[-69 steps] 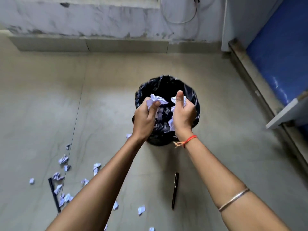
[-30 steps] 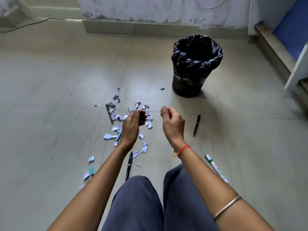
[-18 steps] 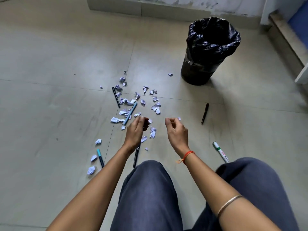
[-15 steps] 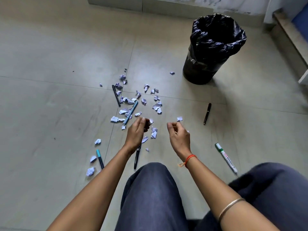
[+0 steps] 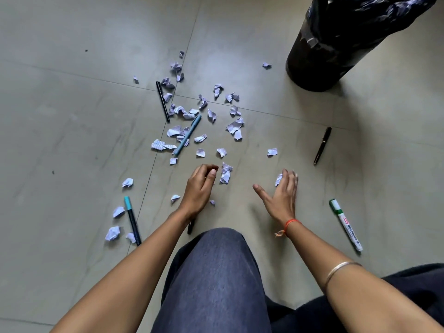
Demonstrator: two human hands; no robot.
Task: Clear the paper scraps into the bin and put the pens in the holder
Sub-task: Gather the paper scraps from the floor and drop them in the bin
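head view: the bin [image 5: 336, 44], lined with a black bag, stood at the top right of the tiled floor [image 5: 72, 116]. its mouth was cut off by the frame edge, so what lay inside could not be told. one small scrap [image 5: 266, 65] lay just beside its base.

the paper scraps [image 5: 235, 127] were still strewn over the floor, thickest in the middle ahead of the hands. among them lay a slim black pen [image 5: 163, 100] and a light blue pen [image 5: 188, 135], the latter resting across several bits. a teal-capped pen [image 5: 132, 219] lay at the left between a few stray scraps. a black capped pen [image 5: 322, 145] lay apart on the right, and a green whiteboard marker [image 5: 346, 224] nearer the person on that side.

the left hand [image 5: 200, 188] hovered low with fingers curled in and thumb against the forefinger, just beside a crumpled scrap [image 5: 225, 174]; whether it pinched anything could not be told. under its wrist the end of a dark pen [image 5: 191, 228] showed, mostly hidden. the right hand [image 5: 282, 195] was spread loose, thumb out, fingertips down on a white scrap [image 5: 278, 180]. an orange thread [image 5: 287, 225] and a metal bangle [image 5: 341, 267] sat on that arm. a knee in grey-blue trousers [image 5: 216, 272] filled the bottom centre.
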